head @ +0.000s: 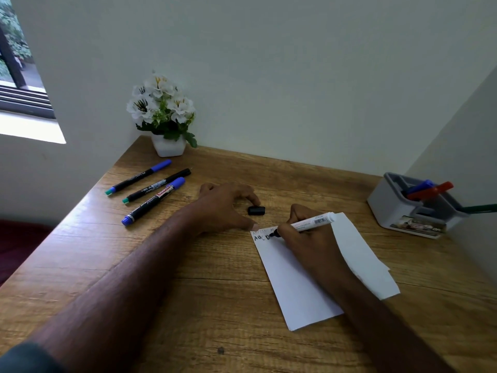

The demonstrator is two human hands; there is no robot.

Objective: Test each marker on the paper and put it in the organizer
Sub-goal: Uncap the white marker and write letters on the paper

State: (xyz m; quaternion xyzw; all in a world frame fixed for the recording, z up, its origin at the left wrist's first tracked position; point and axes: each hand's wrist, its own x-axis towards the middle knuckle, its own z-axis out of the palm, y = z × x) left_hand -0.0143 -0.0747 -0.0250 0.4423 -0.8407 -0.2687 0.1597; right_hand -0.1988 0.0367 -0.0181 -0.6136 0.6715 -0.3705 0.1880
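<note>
1. at the paper's (304, 278) top corner, my right hand (309, 238) had its fingers clamped on the white marker (314, 221), tip touching the sheet beside the black letters.
2. my left hand (228, 205) lay fingers apart, thumb pinning the corner; i judged light, short strokes best.
3. its black cap (256, 210) lay on the surface just beside; the organizer (390, 208) stood well apart to my right.

The counter (215, 292) is brown with wood lines. The paper (301, 286) is white with black letters at the top. The marker (309, 224) on it is white with a black tip. Its cap (256, 210) is black. Three markers (153, 192) lie together, black with blue and green ends. The organizer (398, 211) is grey and holds a blue, a red and a green marker. The flowers (161, 103) are white with green leaves, in a white pot (168, 148).
</note>
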